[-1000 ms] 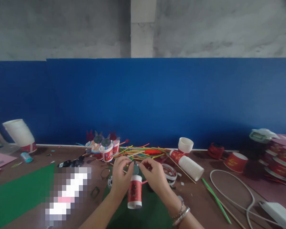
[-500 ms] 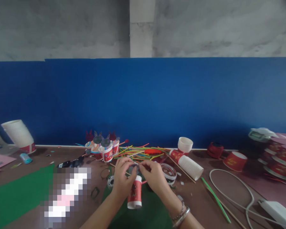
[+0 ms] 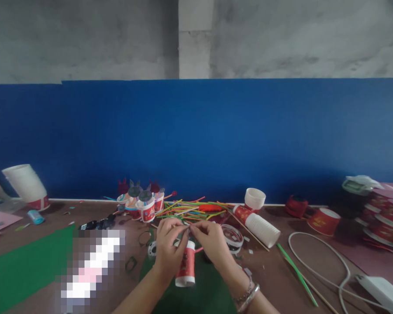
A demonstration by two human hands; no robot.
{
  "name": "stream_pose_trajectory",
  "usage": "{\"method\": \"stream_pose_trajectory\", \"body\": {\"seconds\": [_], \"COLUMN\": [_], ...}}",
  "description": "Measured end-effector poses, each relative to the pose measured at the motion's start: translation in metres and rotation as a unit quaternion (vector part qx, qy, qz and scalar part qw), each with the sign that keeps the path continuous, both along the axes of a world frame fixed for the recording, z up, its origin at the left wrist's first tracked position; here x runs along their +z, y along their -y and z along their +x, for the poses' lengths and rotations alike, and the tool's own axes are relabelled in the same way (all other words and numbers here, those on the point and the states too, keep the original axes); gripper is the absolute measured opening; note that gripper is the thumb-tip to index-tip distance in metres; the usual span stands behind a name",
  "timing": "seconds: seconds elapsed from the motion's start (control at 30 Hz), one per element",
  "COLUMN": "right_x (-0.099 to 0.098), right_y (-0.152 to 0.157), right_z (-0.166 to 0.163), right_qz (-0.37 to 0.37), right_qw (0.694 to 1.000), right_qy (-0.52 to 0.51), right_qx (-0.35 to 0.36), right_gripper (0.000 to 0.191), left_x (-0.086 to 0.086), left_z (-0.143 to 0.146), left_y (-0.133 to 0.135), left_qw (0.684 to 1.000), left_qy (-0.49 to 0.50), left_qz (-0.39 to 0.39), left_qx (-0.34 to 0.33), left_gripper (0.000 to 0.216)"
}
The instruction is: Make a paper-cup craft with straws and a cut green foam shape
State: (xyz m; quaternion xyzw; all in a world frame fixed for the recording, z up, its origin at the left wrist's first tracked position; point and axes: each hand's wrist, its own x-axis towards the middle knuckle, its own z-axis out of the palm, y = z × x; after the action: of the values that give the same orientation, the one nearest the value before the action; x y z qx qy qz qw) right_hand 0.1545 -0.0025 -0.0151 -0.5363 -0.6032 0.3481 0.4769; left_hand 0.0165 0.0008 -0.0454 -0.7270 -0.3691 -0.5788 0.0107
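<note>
My left hand (image 3: 170,242) and my right hand (image 3: 210,239) meet at the middle of the table, thumbs and fingers pinched together at the fingertips. What sits between the tips is too small and too covered to make out. Just below them a red paper cup (image 3: 185,264) with white rims lies on its side on a dark green sheet (image 3: 209,288). A pink-red stick shows beside the cup, under my right hand. My left fingers partly hide the cup. Bracelets circle my right wrist.
Behind my hands lie many coloured pipe cleaners (image 3: 193,208). Decorated cups (image 3: 147,210) stand back left. A tape roll (image 3: 232,238) and stacked paper cups (image 3: 263,230) are to the right, with a white cable (image 3: 314,235) and power strip (image 3: 381,290) farther right. Green paper (image 3: 29,261) lies left.
Both hands stay pinched above the cup. The fingertips have drawn slightly closer, and the dark grey piece seen between them earlier is now mostly hidden.
</note>
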Motion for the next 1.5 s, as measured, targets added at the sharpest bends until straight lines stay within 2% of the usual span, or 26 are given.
{"method": "stream_pose_trajectory", "body": {"seconds": [0.23, 0.43, 0.67, 0.93, 1.3, 1.5], "right_x": [-0.0068, -0.0061, -0.0010, -0.0014, 0.0003, -0.0022], "right_y": [-0.0021, -0.0016, 0.0006, 0.0007, -0.0005, -0.0013], "right_z": [0.0021, 0.0006, 0.0019, 0.0013, 0.0046, 0.0069], "right_qz": [0.009, 0.012, -0.004, -0.016, 0.002, -0.007], "right_qw": [0.999, 1.000, 0.999, 0.999, 0.998, 0.999], "right_qy": [0.034, 0.013, 0.020, -0.019, 0.067, 0.015], "right_qx": [-0.004, 0.015, 0.026, 0.043, 0.022, 0.050], "right_gripper": [0.026, 0.026, 0.025, 0.023, 0.025, 0.022], "left_x": [0.0040, 0.0055, 0.0027, -0.0029, -0.0004, 0.0010], "left_z": [0.0012, 0.0015, 0.0019, 0.0017, 0.0017, 0.0008], "left_y": [0.0032, 0.0052, 0.0022, 0.0027, 0.0017, 0.0019], "left_qw": [0.999, 1.000, 1.000, 1.000, 1.000, 0.999], "left_qy": [-0.024, -0.002, -0.009, -0.018, -0.029, -0.033], "left_qz": [0.036, 0.007, 0.013, 0.002, 0.000, -0.013], "left_qx": [0.021, 0.015, 0.015, -0.004, 0.008, -0.002], "left_gripper": [0.013, 0.010, 0.010, 0.017, 0.014, 0.015]}}
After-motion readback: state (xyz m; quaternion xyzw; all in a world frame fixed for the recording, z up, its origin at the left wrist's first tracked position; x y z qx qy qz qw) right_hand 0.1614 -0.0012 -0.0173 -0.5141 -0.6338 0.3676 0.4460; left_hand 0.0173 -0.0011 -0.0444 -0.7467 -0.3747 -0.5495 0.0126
